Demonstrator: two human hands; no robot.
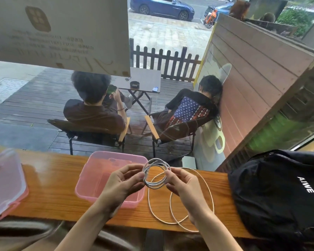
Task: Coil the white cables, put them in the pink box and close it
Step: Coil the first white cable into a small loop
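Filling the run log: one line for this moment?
left hand, right hand: hold coiled white cable | pink box: open | lid: left

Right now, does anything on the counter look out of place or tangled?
Nothing is damaged. One white cable sprawls in loose loops on the counter, its near loops overhanging the edge, uncoiled.

Your box [91, 180] sits open, clear from above; backpack [279, 192] blocks the right, lid [4, 182] crowds the surface [53, 187] left.

black backpack [279, 194], wooden counter [53, 187]
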